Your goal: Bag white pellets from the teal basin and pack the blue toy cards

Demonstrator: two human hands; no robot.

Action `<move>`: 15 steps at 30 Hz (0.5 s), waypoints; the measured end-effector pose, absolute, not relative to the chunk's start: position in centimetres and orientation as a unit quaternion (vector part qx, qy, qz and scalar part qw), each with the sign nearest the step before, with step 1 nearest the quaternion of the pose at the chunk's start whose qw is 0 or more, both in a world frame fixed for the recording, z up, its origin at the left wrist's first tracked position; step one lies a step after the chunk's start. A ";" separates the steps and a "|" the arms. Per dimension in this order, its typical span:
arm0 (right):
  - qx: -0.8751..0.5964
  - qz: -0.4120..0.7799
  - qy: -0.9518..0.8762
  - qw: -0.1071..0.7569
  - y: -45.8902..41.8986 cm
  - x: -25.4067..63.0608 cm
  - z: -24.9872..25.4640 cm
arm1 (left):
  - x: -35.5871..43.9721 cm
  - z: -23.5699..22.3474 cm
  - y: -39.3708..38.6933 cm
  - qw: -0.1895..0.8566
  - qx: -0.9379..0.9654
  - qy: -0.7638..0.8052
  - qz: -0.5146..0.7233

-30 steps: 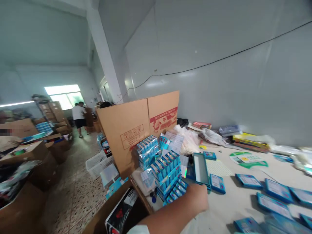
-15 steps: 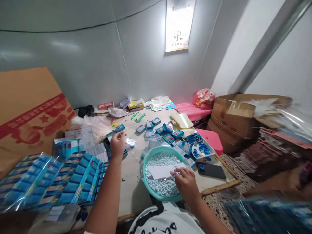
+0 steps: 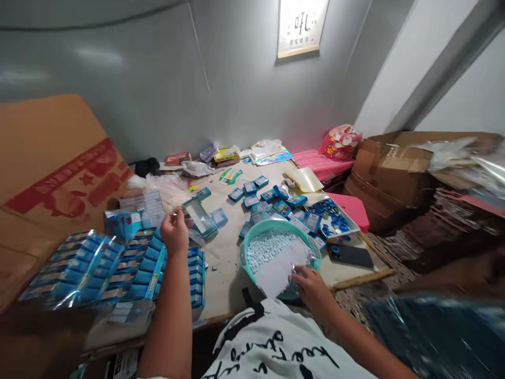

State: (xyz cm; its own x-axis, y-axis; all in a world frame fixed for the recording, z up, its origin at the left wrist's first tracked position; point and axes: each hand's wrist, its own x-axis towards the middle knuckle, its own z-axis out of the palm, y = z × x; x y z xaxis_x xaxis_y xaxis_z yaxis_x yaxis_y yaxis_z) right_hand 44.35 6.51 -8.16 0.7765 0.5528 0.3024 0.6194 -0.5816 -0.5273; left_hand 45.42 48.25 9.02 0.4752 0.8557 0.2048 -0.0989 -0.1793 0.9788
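Note:
My left hand [image 3: 174,230] is closed in a pinch on the left side of the table. What it holds, if anything, is too small to make out. Just right of it stands an open blue box [image 3: 202,221] with a pale inside. My right hand [image 3: 310,282] is over the near right of a turquoise basin [image 3: 243,258]. Its fingers are closed on a small shiny bit I cannot make out, at the edge of a white card [image 3: 276,268]. The card lies slanted over pale blue pellets [image 3: 268,243] that fill the basin.
Small blue boxes [image 3: 282,208] lie scattered behind the basin. A white tray [image 3: 352,229] holds blue pieces, with a black phone [image 3: 350,256] nearer me. Left are packs of blue boxes [image 3: 138,268] and a big carton [image 3: 59,184]. More cartons [image 3: 389,179] stand right.
My left hand has drawn back from the open box, which now shows more fully. The white card has turned to a steeper slant, toward me. The view has shifted somewhat.

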 end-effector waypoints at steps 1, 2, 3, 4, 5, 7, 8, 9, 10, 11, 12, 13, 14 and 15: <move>-0.890 -0.040 -0.322 0.321 6.2 44.1 -8.0 | 44.9 9.1 48.5 0.570 0.642 0.295 0.419; -0.892 -0.028 -0.314 0.325 6.0 44.0 -7.8 | 44.5 9.1 48.7 0.573 0.642 0.293 0.417; -0.893 -0.016 -0.308 0.329 5.9 43.8 -7.7 | 44.1 9.1 49.0 0.576 0.642 0.291 0.415; -0.894 -0.007 -0.302 0.332 5.8 43.7 -7.4 | 43.7 9.0 49.2 0.580 0.642 0.287 0.411; -0.895 -0.003 -0.293 0.336 5.7 43.6 -7.0 | 43.3 8.9 49.3 0.585 0.642 0.282 0.407; -0.902 -0.009 -0.268 0.340 5.8 43.3 -5.9 | 42.4 8.6 49.1 0.592 0.639 0.273 0.407; -0.906 -0.019 -0.251 0.340 5.9 43.1 -5.0 | 42.0 8.4 48.7 0.595 0.636 0.270 0.411; -0.910 -0.033 -0.234 0.340 6.2 42.9 -4.0 | 41.5 8.3 48.2 0.600 0.631 0.269 0.412; -0.913 -0.045 -0.219 0.340 6.7 42.7 -2.8 | 41.1 8.2 47.5 0.607 0.624 0.270 0.412; -0.914 -0.058 -0.216 0.338 7.3 42.4 -1.3 | 40.6 8.2 46.7 0.617 0.616 0.269 0.409; -0.912 -0.071 -0.226 0.336 8.2 42.3 0.2 | 40.2 8.2 45.8 0.631 0.609 0.268 0.400; -0.904 -0.086 -0.249 0.338 9.2 42.1 1.8 | 39.8 8.3 44.8 0.648 0.601 0.265 0.385; -0.890 -0.103 -0.285 0.342 10.5 41.9 3.5 | 39.3 8.4 43.9 0.667 0.595 0.262 0.364; -0.870 -0.125 -0.323 0.352 11.9 41.7 5.1 | 38.9 8.5 43.0 0.686 0.590 0.259 0.339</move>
